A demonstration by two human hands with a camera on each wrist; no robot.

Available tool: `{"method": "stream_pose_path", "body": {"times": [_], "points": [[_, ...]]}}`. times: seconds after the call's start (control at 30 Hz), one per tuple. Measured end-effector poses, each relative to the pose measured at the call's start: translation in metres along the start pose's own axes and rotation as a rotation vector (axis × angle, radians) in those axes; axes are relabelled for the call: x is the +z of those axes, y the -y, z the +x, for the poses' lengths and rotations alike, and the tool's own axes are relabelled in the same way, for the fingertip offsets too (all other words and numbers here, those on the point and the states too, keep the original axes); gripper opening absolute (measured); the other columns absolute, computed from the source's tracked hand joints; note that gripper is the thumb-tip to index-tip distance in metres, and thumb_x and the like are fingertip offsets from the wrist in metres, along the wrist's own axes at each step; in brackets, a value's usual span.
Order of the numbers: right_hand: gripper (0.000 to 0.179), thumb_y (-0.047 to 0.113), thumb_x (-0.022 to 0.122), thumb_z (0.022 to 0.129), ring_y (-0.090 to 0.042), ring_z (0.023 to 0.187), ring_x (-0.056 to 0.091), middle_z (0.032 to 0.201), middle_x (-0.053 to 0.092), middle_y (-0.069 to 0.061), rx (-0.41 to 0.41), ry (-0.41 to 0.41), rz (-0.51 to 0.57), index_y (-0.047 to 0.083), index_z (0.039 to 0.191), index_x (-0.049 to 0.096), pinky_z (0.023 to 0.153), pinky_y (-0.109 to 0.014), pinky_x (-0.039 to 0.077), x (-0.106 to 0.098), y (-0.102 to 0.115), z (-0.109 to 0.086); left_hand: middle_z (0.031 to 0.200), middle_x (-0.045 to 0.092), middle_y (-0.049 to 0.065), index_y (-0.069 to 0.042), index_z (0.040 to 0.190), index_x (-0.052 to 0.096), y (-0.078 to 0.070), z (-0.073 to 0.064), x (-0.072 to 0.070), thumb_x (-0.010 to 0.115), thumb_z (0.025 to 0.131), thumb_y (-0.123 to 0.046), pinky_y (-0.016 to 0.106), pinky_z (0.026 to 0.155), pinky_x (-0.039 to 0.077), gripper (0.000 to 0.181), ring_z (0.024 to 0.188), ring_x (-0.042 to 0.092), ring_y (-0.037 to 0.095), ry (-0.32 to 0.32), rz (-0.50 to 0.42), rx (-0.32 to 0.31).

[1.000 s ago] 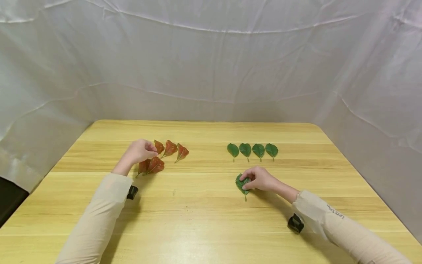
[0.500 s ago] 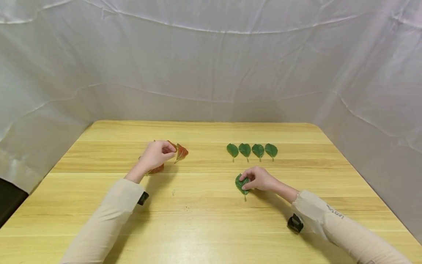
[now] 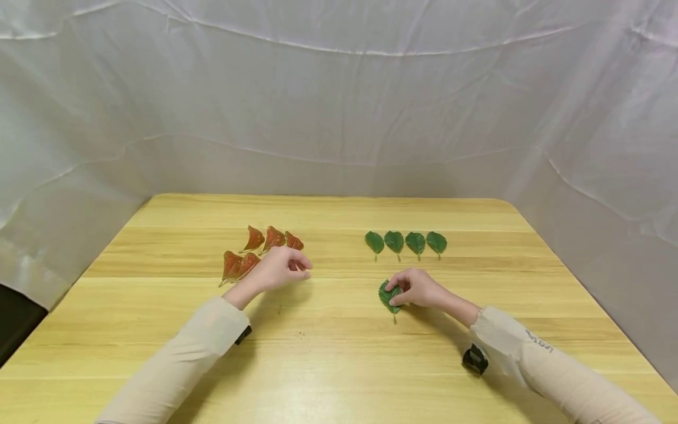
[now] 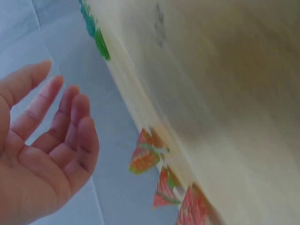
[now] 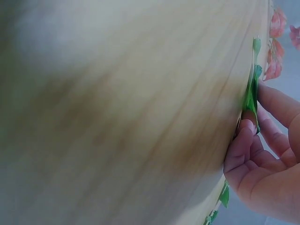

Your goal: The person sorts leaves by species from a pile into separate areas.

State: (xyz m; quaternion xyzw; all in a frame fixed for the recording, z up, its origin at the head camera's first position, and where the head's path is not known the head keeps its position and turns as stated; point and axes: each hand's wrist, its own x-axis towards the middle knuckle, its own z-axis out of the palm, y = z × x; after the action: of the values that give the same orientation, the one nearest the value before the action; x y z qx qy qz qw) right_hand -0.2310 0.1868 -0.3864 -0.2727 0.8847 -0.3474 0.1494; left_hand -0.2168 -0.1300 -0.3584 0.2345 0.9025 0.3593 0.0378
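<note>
My left hand hovers just in front of the red leaves, its fingers loosely bent and nothing between them; the left wrist view shows the same bare palm. Three red leaves stand in a back row, among them a left one, a middle one and a right one partly covered by the hand. Two more red leaves overlap closer to me. On the right, my right hand pinches a serrated green leaf between thumb and fingers, low at the tabletop, its stem pointing toward me.
Several green leaves, one of them the rightmost leaf, lie in a neat row farther back, stems toward me. The wooden table has rounded far corners. Pale cloth hangs around its back and sides.
My left hand has swept right across the red leaves and then come a little toward me, uncovering most of them. The right hand and its leaf have stayed put.
</note>
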Motion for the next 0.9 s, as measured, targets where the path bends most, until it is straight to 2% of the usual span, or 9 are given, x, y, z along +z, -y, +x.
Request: {"method": "stream_pose_path", "body": {"times": [0.17,0.3,0.53,0.67,0.9], "points": [[0.019,0.004,0.072,0.072,-0.011,0.054,0.040,0.059,0.049,0.001,0.000,0.006,0.008,-0.002,0.089,0.066,0.049,-0.022,0.033,0.000,0.000,0.000,0.090,0.064,0.007,0.000,0.094,0.067,-0.004,0.000,0.008,0.066,0.080,-0.011,0.027,0.063,0.044,0.018,0.070,0.054,0.012,0.059,-0.056,0.057],[0.019,0.004,0.072,0.072,-0.011,0.055,0.040,0.060,0.050,0.001,0.001,0.005,0.008,-0.002,0.089,0.066,0.050,-0.022,0.034,0.000,0.000,0.000,0.090,0.064,0.007,-0.001,0.096,0.067,-0.007,0.001,0.015,0.067,0.079,-0.012,0.025,0.063,0.044,0.019,0.069,0.053,0.011,0.124,-0.049,0.107],[0.019,0.005,0.072,0.072,-0.012,0.056,0.041,0.060,0.050,0.001,0.001,0.004,0.004,-0.002,0.089,0.066,0.050,-0.022,0.034,0.000,0.000,0.000,0.073,0.058,-0.005,-0.001,0.096,0.068,-0.010,0.002,0.024,0.070,0.076,-0.010,0.022,0.055,0.043,0.021,0.060,0.051,0.009,0.217,-0.080,0.156],[0.019,0.005,0.072,0.072,-0.012,0.056,0.041,0.060,0.050,0.001,-0.003,0.005,0.003,-0.002,0.089,0.066,0.050,-0.022,0.034,0.000,0.001,-0.001,0.073,0.058,-0.005,-0.001,0.096,0.068,-0.012,0.004,0.029,0.072,0.075,-0.012,0.021,0.053,0.042,0.023,0.055,0.047,0.006,0.250,-0.084,0.192],[0.019,0.004,0.072,0.072,-0.012,0.056,0.041,0.061,0.050,0.001,-0.002,0.006,0.016,-0.002,0.089,0.066,0.050,-0.022,0.034,0.000,0.000,-0.001,0.078,0.061,0.003,-0.001,0.099,0.067,-0.015,0.008,0.039,0.075,0.071,-0.015,0.019,0.056,0.044,0.033,0.057,0.051,0.005,0.305,-0.033,0.174]]}}
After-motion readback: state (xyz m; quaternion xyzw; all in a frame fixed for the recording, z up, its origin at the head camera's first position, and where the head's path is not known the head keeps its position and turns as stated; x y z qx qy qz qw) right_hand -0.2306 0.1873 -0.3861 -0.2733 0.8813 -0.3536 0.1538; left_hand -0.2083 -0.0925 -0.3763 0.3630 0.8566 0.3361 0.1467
